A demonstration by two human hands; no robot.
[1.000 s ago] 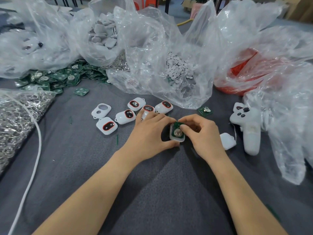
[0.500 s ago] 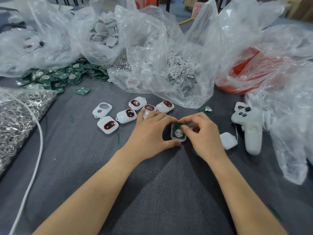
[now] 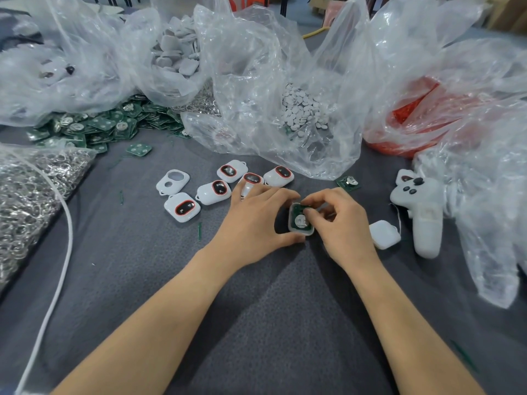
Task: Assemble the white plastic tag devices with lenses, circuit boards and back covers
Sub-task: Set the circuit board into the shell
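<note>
1. Near the middle of the desk, our left hand (image 3: 256, 220) curls round the white shell (image 3: 298, 231), thumb on its near edge, fingers over the far side.
2. Our right hand (image 3: 345, 226) pinches the far end of the green circuit board (image 3: 297, 208), which lies in the shell, round cell up.
3. We judge the board not fully seated; pressed while skewed, it may jam or crack a corner.
4. The back cover (image 3: 383, 234) waits toward the right edge, just beside our right hand; closing it over a tilted board could leave a gap.
</note>
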